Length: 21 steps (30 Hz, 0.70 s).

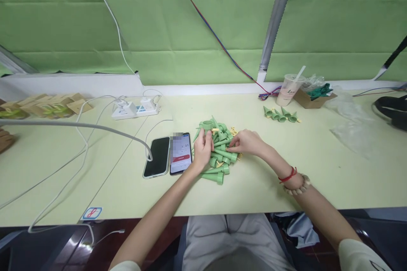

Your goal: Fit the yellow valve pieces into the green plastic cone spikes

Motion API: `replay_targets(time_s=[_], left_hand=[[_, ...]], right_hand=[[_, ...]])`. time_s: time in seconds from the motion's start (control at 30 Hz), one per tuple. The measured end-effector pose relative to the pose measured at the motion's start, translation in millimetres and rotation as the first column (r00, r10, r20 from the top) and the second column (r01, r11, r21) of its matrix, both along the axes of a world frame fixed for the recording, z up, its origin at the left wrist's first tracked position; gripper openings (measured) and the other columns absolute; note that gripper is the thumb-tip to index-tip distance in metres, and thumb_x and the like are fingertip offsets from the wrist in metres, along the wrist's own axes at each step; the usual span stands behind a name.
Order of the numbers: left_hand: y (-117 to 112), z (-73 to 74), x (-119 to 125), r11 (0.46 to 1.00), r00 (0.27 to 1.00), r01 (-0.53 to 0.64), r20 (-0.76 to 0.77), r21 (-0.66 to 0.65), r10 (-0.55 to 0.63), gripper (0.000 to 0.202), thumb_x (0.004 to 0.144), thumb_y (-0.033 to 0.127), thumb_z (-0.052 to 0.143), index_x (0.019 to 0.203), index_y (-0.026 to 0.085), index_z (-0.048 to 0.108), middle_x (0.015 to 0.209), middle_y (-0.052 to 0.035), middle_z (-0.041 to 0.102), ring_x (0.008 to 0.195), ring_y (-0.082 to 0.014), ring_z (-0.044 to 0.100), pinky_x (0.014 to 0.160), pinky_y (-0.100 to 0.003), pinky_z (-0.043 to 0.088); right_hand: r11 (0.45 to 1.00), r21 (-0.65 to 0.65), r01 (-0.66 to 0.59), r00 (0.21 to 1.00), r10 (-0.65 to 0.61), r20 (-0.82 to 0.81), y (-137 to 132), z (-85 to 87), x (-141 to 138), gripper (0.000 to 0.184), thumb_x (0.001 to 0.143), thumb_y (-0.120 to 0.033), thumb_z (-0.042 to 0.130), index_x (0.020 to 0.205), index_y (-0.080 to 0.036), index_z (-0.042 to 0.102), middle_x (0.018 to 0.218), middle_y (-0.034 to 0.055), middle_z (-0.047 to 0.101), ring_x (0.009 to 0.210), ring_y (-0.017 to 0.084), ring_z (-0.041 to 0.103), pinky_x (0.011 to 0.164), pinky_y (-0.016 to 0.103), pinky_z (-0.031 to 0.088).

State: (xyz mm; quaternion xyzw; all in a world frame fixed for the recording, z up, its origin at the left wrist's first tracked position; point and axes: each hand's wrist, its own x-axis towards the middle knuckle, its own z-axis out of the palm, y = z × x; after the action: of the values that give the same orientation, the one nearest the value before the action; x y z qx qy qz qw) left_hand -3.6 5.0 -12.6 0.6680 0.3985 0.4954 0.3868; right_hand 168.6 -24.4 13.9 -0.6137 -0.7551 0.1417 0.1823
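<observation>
Cones of green plastic lie heaped in a pile (219,167) at the middle of the pale table (270,190), not far from its near edge, with a few small yellow bits mixed in. Both hands work at this heap. The left hand (202,149) stands at the pile's left side, its fingers (208,136) closed around one green piece (208,125) with a round top, held slightly above the rest. The right hand (246,142) rests on the pile's right side, palm down, its fingers (233,147) curled onto the cones; whether they pinch one or merely touch it cannot be told. A red cord (288,175) and a bead bracelet (299,186) circle the right wrist.

Just left of the pile two phones lie side by side: a dark phone (156,156) and a lit phone (181,152) that shows digits above a red button. Further back on the left sits a white power strip (135,109) with white cables running from it across the table. Small tan boxes (44,106) stand at the far left. Toward the back right, a row of green cones (281,115) lies well apart from the pile, just in front of a plastic cup (288,89) with a straw and an open cardboard box (313,99). Crumpled clear plastic (349,129) lies to the right of these.
</observation>
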Motion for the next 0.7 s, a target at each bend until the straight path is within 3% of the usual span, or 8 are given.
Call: replay_targets(time_s=[0.13,0.23,0.37,0.5,0.6,0.7], left_hand=[[-1,-3.9,1,0.999,0.999,0.036,-0.005,-0.017,-0.036,0.034,0.084,0.051,0.032,0.069,0.021,0.03,0.043,0.0072,0.039,0.039,-0.009,0.036,0.046,-0.023,0.029],[-2,-2.4,0,1.0,1.0,0.023,-0.013,-0.004,-0.023,0.034,0.084,0.051,0.032,0.069,0.021,0.031,0.042,0.0073,0.039,0.039,-0.0088,0.037,0.047,-0.023,0.029],[-4,1.2,1,1.0,1.0,0.022,0.005,0.017,-0.022,0.033,0.085,0.049,0.032,0.069,0.02,0.032,0.043,0.0074,0.038,0.04,-0.0086,0.037,0.048,-0.022,0.029],[-6,-1.6,2,0.999,1.0,0.021,0.005,0.046,-0.021,0.032,0.085,0.049,0.032,0.07,0.02,0.034,0.043,0.0072,0.039,0.04,-0.0087,0.038,0.047,-0.022,0.029],[-7,-6.9,3,0.996,1.0,0.01,-0.006,0.087,-0.009,0.031,0.085,0.048,0.031,0.074,0.02,0.037,0.044,0.007,0.04,0.039,-0.0086,0.037,0.046,-0.022,0.029],[-7,-10.5,3,0.992,1.0,-0.016,0.002,0.122,0.016,0.031,0.086,0.048,0.029,0.076,0.019,0.037,0.044,0.0073,0.039,0.039,-0.0086,0.037,0.046,-0.023,0.03]], right_hand=[[0.999,-0.04,-0.008,0.997,0.011,0.083,2,4.2,-10,0.005,0.06,-0.024,0.066,0.056,-0.026,0.069,0.054,-0.0021,0.065,0.051,0.014,0.056,0.045,0.023,0.03],[0.998,-0.048,0.045,0.993,-0.04,0.107,-6,18.2,-5,0.006,0.06,-0.022,0.064,0.059,-0.026,0.069,0.059,-0.0026,0.066,0.055,0.013,0.058,0.048,0.021,0.032],[0.958,-0.001,0.286,0.928,-0.276,0.249,-18,30.4,21,0.011,0.065,-0.025,0.058,0.067,-0.026,0.069,0.071,-0.0002,0.068,0.066,0.015,0.059,0.053,0.022,0.033],[0.881,-0.024,0.473,0.817,-0.428,0.387,-20,16.3,43,0.016,0.07,-0.029,0.056,0.069,-0.022,0.07,0.076,0.0056,0.068,0.07,0.018,0.06,0.055,0.025,0.035],[0.893,-0.058,0.447,0.855,-0.408,0.32,-22,8.6,47,0.026,0.076,-0.038,0.05,0.068,-0.021,0.069,0.072,0.0054,0.067,0.067,0.017,0.059,0.054,0.024,0.033],[0.938,0.031,0.345,0.927,-0.346,0.147,-30,16.6,38,0.027,0.08,-0.038,0.046,0.076,-0.023,0.068,0.073,0.0026,0.067,0.065,0.014,0.058,0.053,0.022,0.032]])
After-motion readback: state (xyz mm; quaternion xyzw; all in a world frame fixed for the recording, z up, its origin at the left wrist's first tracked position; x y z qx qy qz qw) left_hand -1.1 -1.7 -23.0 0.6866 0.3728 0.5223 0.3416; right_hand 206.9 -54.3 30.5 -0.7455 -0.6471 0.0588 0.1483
